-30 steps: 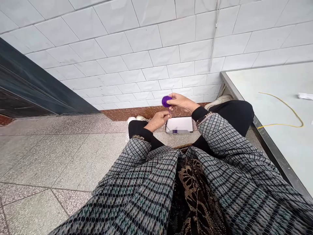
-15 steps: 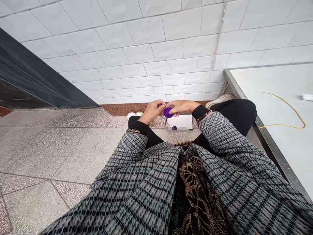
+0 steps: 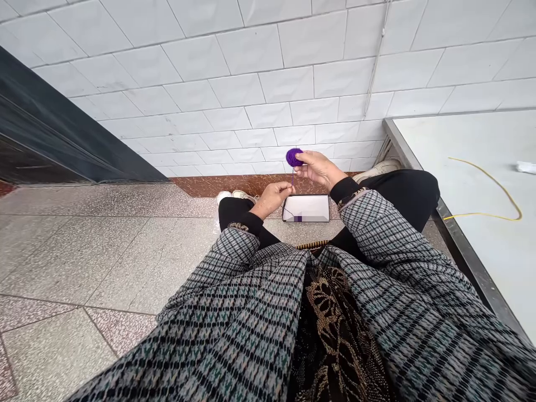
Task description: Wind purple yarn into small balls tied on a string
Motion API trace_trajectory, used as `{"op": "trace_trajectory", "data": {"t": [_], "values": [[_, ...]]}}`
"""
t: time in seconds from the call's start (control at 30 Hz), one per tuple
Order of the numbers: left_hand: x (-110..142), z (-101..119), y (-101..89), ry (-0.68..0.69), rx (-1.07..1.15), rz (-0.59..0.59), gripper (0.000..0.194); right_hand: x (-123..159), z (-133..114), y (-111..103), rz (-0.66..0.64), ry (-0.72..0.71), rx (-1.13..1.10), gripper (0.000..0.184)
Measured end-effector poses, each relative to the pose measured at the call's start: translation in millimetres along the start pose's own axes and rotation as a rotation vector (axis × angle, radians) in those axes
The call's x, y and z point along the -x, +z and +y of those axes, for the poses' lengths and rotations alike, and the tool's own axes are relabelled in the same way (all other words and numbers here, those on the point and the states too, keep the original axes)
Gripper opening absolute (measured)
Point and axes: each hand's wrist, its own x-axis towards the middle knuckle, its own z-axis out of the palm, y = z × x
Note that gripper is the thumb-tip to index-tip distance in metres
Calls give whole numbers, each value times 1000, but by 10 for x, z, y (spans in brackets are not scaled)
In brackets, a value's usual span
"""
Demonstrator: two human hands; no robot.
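My right hand [image 3: 316, 167] grips a purple ball of yarn [image 3: 293, 157], thumb on top and fingers beneath. A strand of purple yarn [image 3: 292, 177] hangs from the ball to my left hand [image 3: 274, 198], which is lower and to the left. The fingertips of my left hand are pinched on that strand. Below both hands an open shallow box [image 3: 312, 207] with a white inside and dark rim lies on the floor. In its near part is a small purple patch [image 3: 298, 218], too blurred to make out, with a thin dark strand near it.
On the right stands a white table [image 3: 469, 167] with a metal edge; a bent yellow cord [image 3: 502, 192] and a small white item [image 3: 531, 167] lie on it. A white tiled wall [image 3: 251, 95] rises in front. A dark frame [image 3: 75, 128] is at the left.
My right hand has lifted the yarn ball upward, away from the left hand. My left hand has moved slightly down and right, and the strand between them now shows.
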Motion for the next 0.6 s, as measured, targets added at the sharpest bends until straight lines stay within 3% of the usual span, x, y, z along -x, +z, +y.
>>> {"op": "trace_trajectory", "data": {"t": [0.13, 0.23, 0.33, 0.4, 0.5, 0.6], "values": [[23, 120, -102, 73, -120, -45, 27, -45, 61, -49, 23, -3, 568, 25], [20, 175, -245, 75, -181, 44, 23, 1, 97, -67, -208, 88, 798, 26], [-5, 142, -352, 33, -194, 119, 23, 99, 100, -56, -494, 161, 701, 25], [-28, 68, -367, 0, -159, 137, 25, 153, 81, -44, -566, 151, 540, 27], [-46, -52, -299, -36, -48, 115, 26, 177, 19, -25, -513, 101, 305, 24], [-22, -70, -174, 2, 18, 2, 27, 127, -47, -6, -316, -15, 211, 13]]}}
